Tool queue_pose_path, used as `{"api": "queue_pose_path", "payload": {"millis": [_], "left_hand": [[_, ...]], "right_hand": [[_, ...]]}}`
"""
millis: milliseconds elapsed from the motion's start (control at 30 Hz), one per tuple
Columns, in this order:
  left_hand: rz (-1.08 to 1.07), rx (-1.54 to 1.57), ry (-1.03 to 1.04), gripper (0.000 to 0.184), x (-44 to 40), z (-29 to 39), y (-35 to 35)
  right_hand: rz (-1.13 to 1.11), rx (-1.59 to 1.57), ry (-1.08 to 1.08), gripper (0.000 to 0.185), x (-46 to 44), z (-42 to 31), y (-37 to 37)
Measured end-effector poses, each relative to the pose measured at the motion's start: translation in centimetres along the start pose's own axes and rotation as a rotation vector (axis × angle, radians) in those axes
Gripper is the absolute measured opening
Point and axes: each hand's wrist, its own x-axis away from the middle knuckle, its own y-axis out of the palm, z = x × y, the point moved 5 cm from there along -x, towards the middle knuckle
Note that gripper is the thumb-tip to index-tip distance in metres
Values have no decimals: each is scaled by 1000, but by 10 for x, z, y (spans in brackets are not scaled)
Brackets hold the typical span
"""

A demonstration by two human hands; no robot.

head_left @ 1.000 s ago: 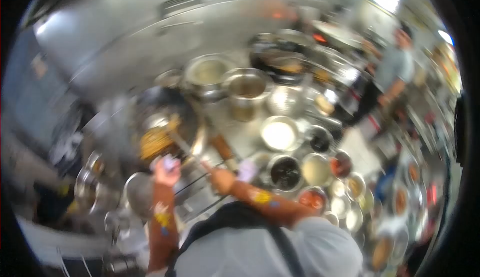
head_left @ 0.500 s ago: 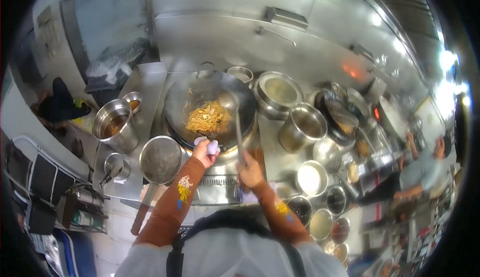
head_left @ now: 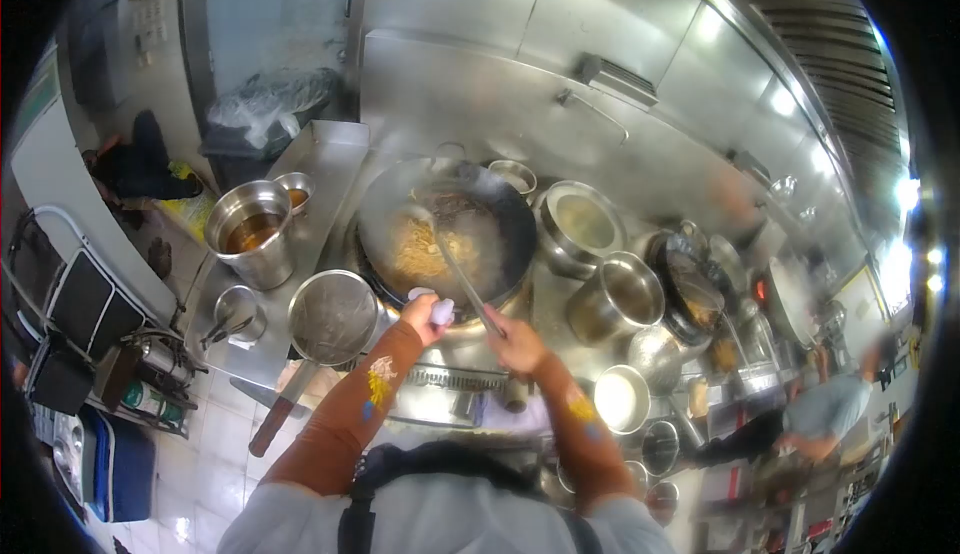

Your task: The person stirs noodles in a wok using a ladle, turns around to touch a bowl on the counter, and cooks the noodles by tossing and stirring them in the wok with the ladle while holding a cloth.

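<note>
A large dark wok (head_left: 510, 224) sits on the stove with steaming noodles (head_left: 425, 252) in it. My left hand (head_left: 425, 318) is closed on a pale lilac cloth (head_left: 442, 310) at the wok's near rim. The rim under the cloth is hidden. My right hand (head_left: 518, 344) grips the handle of a metal ladle (head_left: 461, 276). The ladle's head reaches into the left part of the wok, among the noodles.
A strainer (head_left: 333, 316) and a pot of brown liquid (head_left: 250, 234) stand left of the wok. Steel pots (head_left: 615, 299) and a white-filled bowl (head_left: 621, 399) are on the right. Another person (head_left: 828, 409) stands far right.
The view has turned right and steadied. The ladle's head has swung from the wok's right side to its left, over the noodles. Both hands keep their holds.
</note>
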Motion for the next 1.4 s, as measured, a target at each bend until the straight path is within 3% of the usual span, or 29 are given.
{"api": "queue_pose_path", "payload": {"millis": [100, 200, 300, 367, 433, 500, 533, 567, 600, 667, 767, 800, 833, 867, 900, 933, 967, 1033, 1067, 1100, 1200, 1233, 1300, 1367, 1400], "left_hand": [[-36, -47, -30, 23, -14, 0, -6], [20, -123, 7, 22, -18, -3, -8], [91, -41, 88, 20, 7, -20, -4], [15, 19, 56, 21, 30, -26, -6], [-74, -135, -110, 22, 93, -19, 16], [-63, -104, -88, 26, 98, -14, 27], [-73, -99, -86, 27, 91, -10, 30], [-94, -94, -71, 28, 84, -7, 35], [-8, -47, -58, 26, 87, -10, 39], [-36, -25, -22, 25, 73, -36, 18], [28, 20, -13, 23, 70, -82, -30], [-171, 44, -56, 23, 74, -96, -51], [-375, 65, -99, 23, 75, -97, -59], [-95, -63, -76, 24, 123, -78, -20], [-131, -12, -121, 25, 122, -56, 1], [-147, 48, -182, 26, 123, -40, 12], [-174, 106, -238, 27, 119, -30, 26], [-5, 15, -46, 30, 106, -6, 46], [-155, 104, 12, 30, 74, -23, 20], [40, 53, 9, 29, 74, -40, 5], [-173, 106, -179, 24, 80, -86, -42], [-309, 118, -88, 23, 77, -88, -55], [-147, -1, -72, 21, 117, -66, -20], [-127, 85, -185, 20, 112, -24, 11], [-102, 47, -129, 22, 103, -9, 18]], "right_hand": [[-13, 396, -157, 71, 56, -11, -22], [49, 701, -13, 68, 84, -12, -42], [58, 604, 59, 64, 119, -49, -46], [69, 369, -188, 62, 167, -72, -76], [-145, 91, 160, 61, 206, -87, -106], [-170, 149, 192, 58, 205, -91, -110], [-159, 303, -41, 57, 190, -90, -106], [-183, 393, 96, 55, 173, -83, -98], [-134, 453, 44, 53, 157, -90, -89], [22, 526, -112, 54, 125, -63, -72], [19, 731, 40, 55, 116, -61, -49], [-26, 746, 83, 59, 124, -70, -49], [-18, 705, -79, 58, 125, -73, -60], [-14, 662, -239, 58, 133, -71, -76], [-23, 605, -389, 58, 142, -70, -79], [-150, 551, -123, 53, 142, -101, -90], [-166, 645, -33, 53, 130, -106, -91], [-10, 715, -279, 54, 95, -80, -72], [4, 727, -221, 54, 81, -65, -62], [29, 741, -169, 55, 71, -52, -50], [17, 706, -54, 55, 90, -59, -51], [-4, 697, -33, 55, 100, -71, -60], [-35, 687, -176, 56, 113, -81, -72], [-54, 635, -278, 57, 112, -82, -77], [-77, 678, -166, 55, 98, -79, -68]]}}
